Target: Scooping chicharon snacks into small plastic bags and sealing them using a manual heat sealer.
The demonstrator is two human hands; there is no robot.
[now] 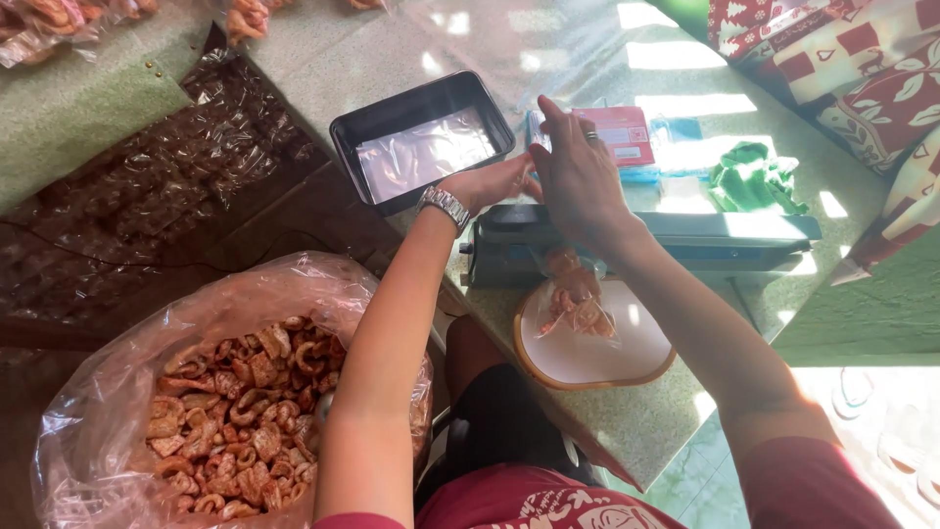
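Both hands met above the long grey bar-shaped heat sealer [676, 230].

The right hand [580, 176] and left hand [494, 182] pinched shut the top of a small clear plastic bag of orange fried snacks [576, 299], which hung below them over a round white board [597, 343]. A black rectangular tray [421, 137] lay just beyond the left hand; a large clear sack of the same snacks [225, 402] sat below its forearm.
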